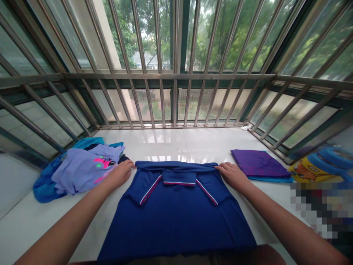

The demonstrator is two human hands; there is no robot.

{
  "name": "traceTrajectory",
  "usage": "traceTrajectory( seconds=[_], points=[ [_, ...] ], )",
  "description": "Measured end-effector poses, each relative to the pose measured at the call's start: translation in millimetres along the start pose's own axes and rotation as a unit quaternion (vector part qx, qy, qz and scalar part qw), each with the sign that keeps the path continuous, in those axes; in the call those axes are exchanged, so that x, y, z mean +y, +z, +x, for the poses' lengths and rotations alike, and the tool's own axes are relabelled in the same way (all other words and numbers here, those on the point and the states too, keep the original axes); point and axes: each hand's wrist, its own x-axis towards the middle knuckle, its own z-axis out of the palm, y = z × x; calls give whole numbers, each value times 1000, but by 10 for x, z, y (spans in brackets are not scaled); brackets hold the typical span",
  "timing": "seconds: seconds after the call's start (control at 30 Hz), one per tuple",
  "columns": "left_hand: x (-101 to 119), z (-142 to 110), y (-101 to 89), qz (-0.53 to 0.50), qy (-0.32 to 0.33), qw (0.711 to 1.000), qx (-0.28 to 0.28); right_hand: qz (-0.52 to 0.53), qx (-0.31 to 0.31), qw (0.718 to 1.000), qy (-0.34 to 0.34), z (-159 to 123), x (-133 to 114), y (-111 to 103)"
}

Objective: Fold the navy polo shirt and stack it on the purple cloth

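Note:
A dark blue polo shirt (176, 213) lies flat on the white window ledge (193, 143), collar at the far end and both sleeves folded inward, showing red and white trim. My left hand (120, 173) pinches the shirt's far left shoulder corner. At the far right shoulder corner, my right hand (233, 175) grips the cloth the same way. The shirt's near hem hangs toward me at the ledge's front edge.
A heap of loose clothes (79, 167), lilac and teal, lies at the left. A folded purple garment (259, 163) rests on a folded teal one at the right. A cartoon-print cushion (317, 165) sits far right. Metal window bars (176, 73) close the back and sides.

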Motion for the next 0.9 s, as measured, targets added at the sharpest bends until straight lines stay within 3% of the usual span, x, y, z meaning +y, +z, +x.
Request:
traceTrajectory(
  seconds=[0.07,0.17,0.3,0.4,0.6,0.77,0.9],
  points=[
    [108,54,-47,-9,-3,1000,30,6,20,1000,12,81,-112,-158],
    [393,237,-105,-29,27,998,46,57,26,998,-11,303,-524,-409],
    [725,426,-74,-4,74,997,-10,87,-23,993,-72,622,-1240,-464],
    [798,434,-11,34,63,996,-60,58,-57,994,-79,800,-1514,-382],
    [767,249,30,39,57,994,-86,70,14,995,-68,695,-1427,-395],
    [702,243,5,57,13,996,-66,139,-77,980,-120,492,-1297,-478],
    [563,479,-77,71,-47,993,-84,131,-86,988,-13,655,-890,-549]
  ],
)
